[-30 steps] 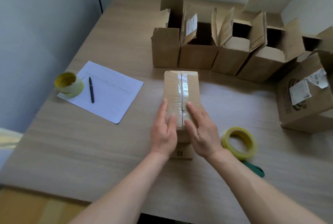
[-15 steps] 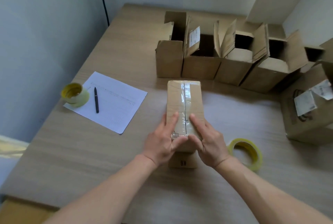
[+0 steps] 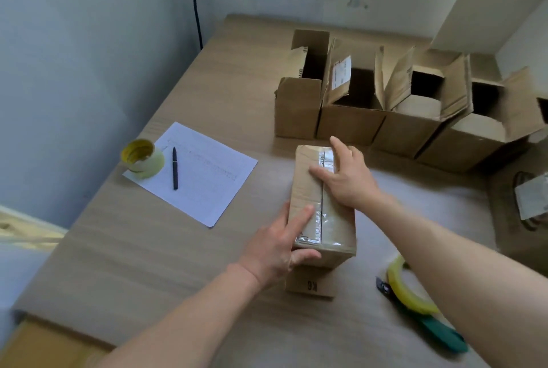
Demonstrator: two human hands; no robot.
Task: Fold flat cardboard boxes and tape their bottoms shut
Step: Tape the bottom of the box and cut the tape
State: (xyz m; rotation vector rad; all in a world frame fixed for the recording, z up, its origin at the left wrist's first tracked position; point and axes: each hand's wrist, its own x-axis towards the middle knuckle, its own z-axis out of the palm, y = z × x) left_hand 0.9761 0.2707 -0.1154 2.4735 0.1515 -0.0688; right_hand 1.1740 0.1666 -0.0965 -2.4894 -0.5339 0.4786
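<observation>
Nearest, a yellow tape roll (image 3: 401, 287) lies on the counter (image 3: 148, 264) under the right forearm. The left hand (image 3: 277, 246) grips the near left corner of the taped cardboard box (image 3: 308, 189), thumb on its end. The right hand (image 3: 347, 173) presses flat on the far seam, fingers straight. Beyond stand open boxes (image 3: 350, 121).

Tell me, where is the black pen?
In the head view the pen lies on the left, on the white sheet of paper, right beside the yellow tape roll and left of the taped box.
</observation>
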